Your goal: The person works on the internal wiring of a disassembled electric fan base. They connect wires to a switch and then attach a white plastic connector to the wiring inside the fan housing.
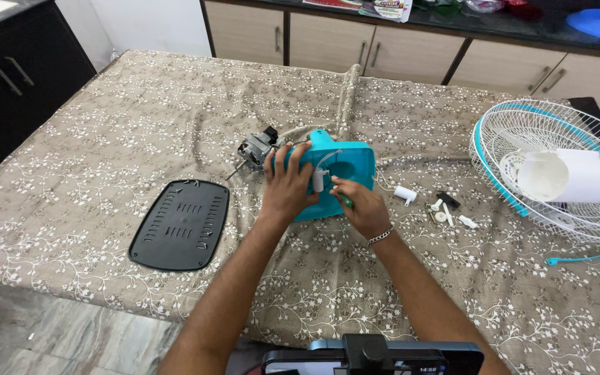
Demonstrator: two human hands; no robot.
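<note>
- My left hand (pixel 287 186) clamps over the near-left edge of the teal fan housing (pixel 338 173), fingers spread across its top, pinning it to the table.
- My right hand (pixel 364 208) closes around a green-handled screwdriver (pixel 346 201), its tip hidden at the housing, just beside a small white cylinder (pixel 319 180) wired into it.
- The housing lies mid-table, with the bare grey motor (pixel 257 149) jutting from its left end.
- To do this well, I judge the tool should stay square to the fastener while my left hand keeps the body from twisting.
- A black vented cover (pixel 180 223) lies flat to the left; small white parts (pixel 446 212) sit loose to the right.
- A white wire fan guard (pixel 557 173) with teal rim rests at the far right.
- A beige floral tablecloth (pixel 105 139) covers the table; pale cabinets (pixel 328 42) line the wall behind.
</note>
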